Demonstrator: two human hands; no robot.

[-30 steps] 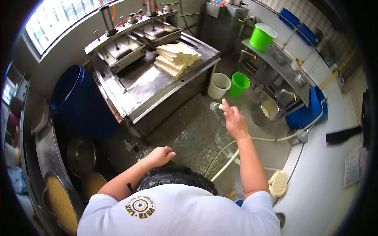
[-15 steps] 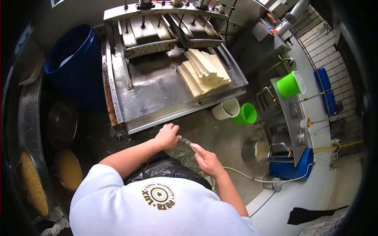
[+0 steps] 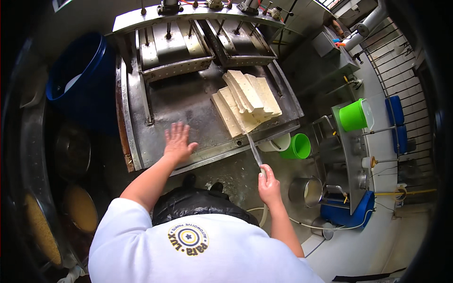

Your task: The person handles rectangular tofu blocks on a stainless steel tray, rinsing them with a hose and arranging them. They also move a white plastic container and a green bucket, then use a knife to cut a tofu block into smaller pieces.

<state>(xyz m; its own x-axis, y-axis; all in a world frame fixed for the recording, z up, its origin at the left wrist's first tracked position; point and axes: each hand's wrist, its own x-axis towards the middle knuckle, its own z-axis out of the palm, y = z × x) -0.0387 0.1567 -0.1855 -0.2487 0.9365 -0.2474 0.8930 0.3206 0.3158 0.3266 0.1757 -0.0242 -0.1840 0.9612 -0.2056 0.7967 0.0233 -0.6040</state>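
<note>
My right hand [image 3: 269,186] grips a cream hose [image 3: 264,212]. A stream of water [image 3: 252,147] runs from the hose's end toward the near side of a pile of pale slabs that look like tofu [image 3: 247,99]. These slabs lie stacked unevenly on the right part of a steel press table [image 3: 177,104]. Over the near left part of that table, my left hand [image 3: 178,141] is open with its fingers spread. Whether its palm touches the metal I cannot tell.
Perforated press plates [image 3: 177,69] hang above the table's far side. A blue barrel [image 3: 78,70] stands at the left, with pans of yellowish contents [image 3: 80,207] nearer me. On the right are a green bucket [image 3: 298,146], a white bucket [image 3: 278,143] and a steel pot [image 3: 304,191].
My hands have moved apart: the left went forward over the table and spread its fingers, the right went right with the hose. The water now points toward the slabs. The view shifted closer.
</note>
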